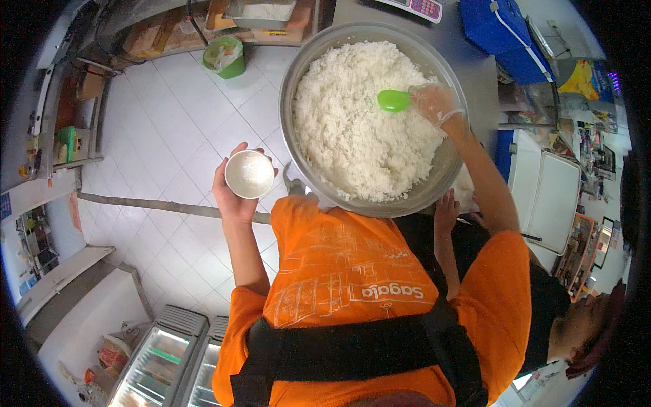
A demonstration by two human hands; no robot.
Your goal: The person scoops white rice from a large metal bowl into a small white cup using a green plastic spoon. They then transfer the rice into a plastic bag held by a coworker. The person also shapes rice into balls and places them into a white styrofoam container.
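Observation:
A large round metal basin [287, 109] holds a wide heap of white cooked rice [351, 122] in front of me. My right hand [435, 104], in a clear plastic glove and a little blurred, grips a green plastic spoon [393, 100] above the right part of the rice. Whether the spoon touches the grains I cannot tell. Out to the left, over the floor, my left hand [236, 203] holds a white bowl [249, 174] from beneath with its mouth facing up. Only a shiny pale inside shows in it.
A co-worker's hand [447, 211] is close to the basin's lower right rim. A digital scale [417, 7] and a blue cooler box [501, 33] stand beyond. On the tiled floor sits a green bin [225, 57]; a dark strip [173, 205] crosses the tiles.

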